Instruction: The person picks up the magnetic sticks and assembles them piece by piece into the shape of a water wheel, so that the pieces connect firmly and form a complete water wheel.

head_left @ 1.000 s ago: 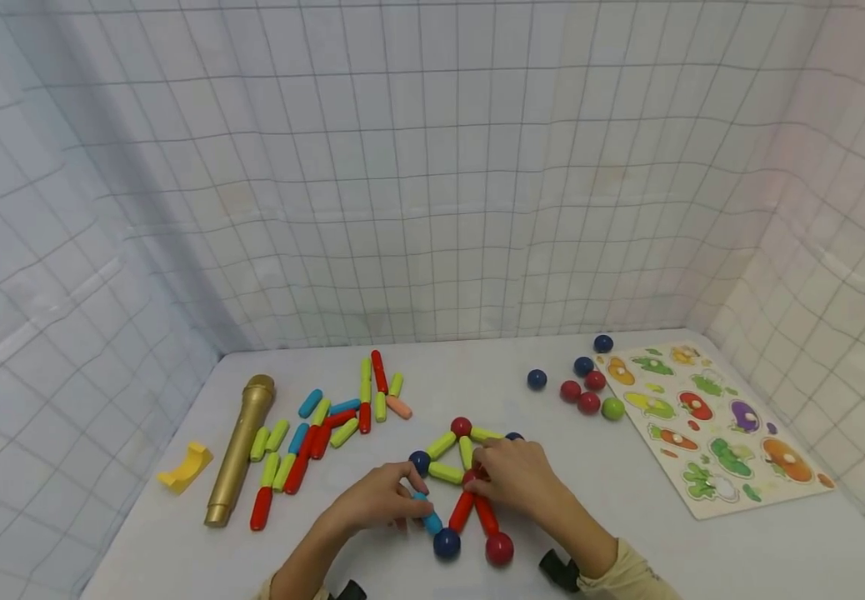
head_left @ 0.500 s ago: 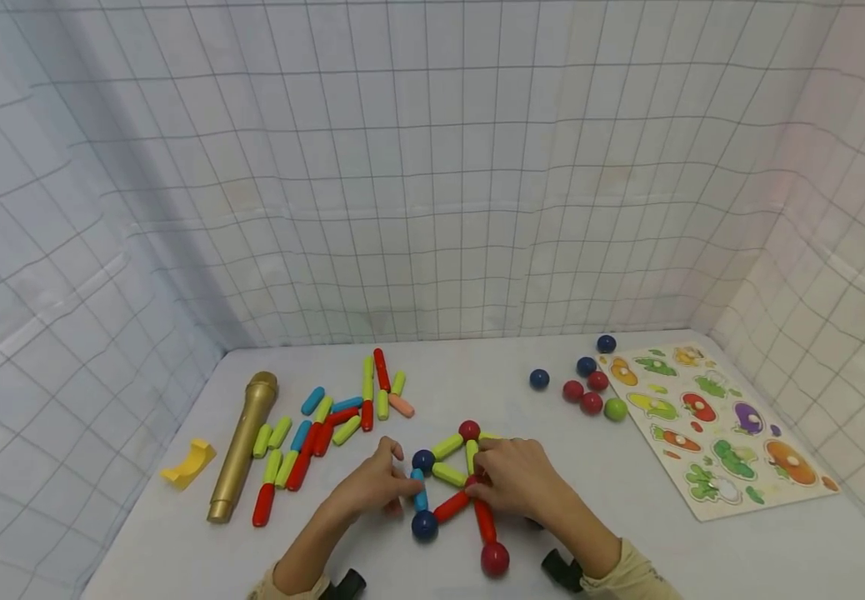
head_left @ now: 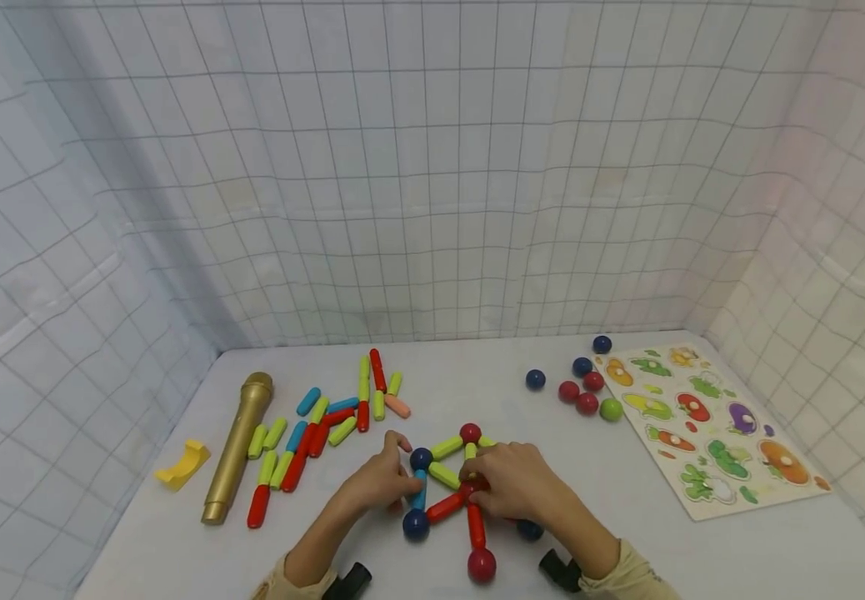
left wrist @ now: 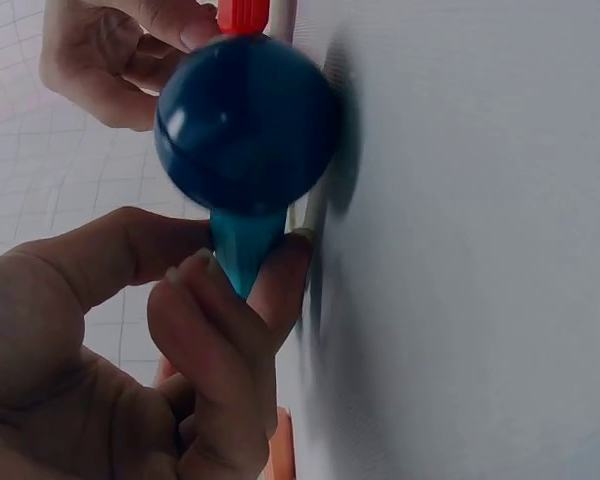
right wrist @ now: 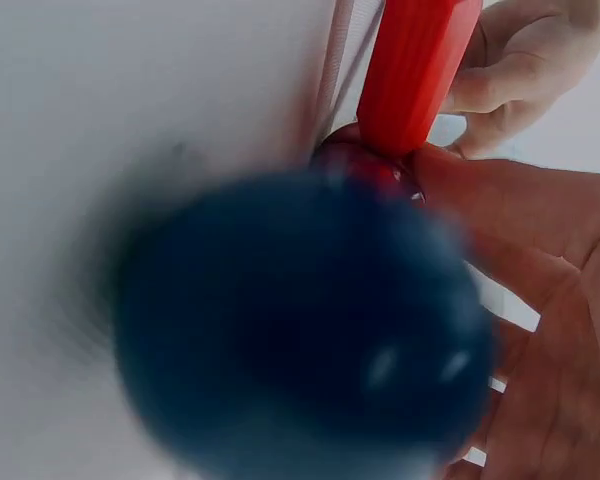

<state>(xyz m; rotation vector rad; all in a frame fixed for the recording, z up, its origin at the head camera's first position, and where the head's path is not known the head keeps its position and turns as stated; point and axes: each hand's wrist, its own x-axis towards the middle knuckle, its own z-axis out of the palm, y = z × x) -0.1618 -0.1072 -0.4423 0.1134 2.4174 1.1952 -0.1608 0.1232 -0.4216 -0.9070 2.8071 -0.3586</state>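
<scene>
My left hand (head_left: pixel 378 483) pinches a short blue rod (head_left: pixel 420 492) between thumb and fingers, as the left wrist view also shows. The rod runs between a lower dark blue ball (head_left: pixel 416 525) and an upper dark blue ball (head_left: pixel 421 459). My right hand (head_left: pixel 518 481) holds the red ball (right wrist: pixel 345 160) at the structure's centre, mostly covered by fingers. From that ball a red rod (head_left: pixel 446 507) reaches the lower blue ball, and a second red rod (head_left: pixel 477 527) leads to a red ball (head_left: pixel 482 566) nearest me. Lime rods (head_left: pixel 444 476) spread behind, partly hidden by my right hand.
Loose coloured rods (head_left: pixel 301 450) lie at the left, beside a gold toy microphone (head_left: pixel 237 450) and a yellow curved piece (head_left: pixel 183 467). Several loose balls (head_left: pixel 587 403) sit back right, near a vegetable puzzle board (head_left: pixel 717 425). Another blue ball (head_left: pixel 530 530) peeks out under my right wrist.
The blue rod and lower blue ball have swung left, and the rod's far end now meets the upper blue ball. The two red rods have spread apart. A blue ball appears by my right wrist.
</scene>
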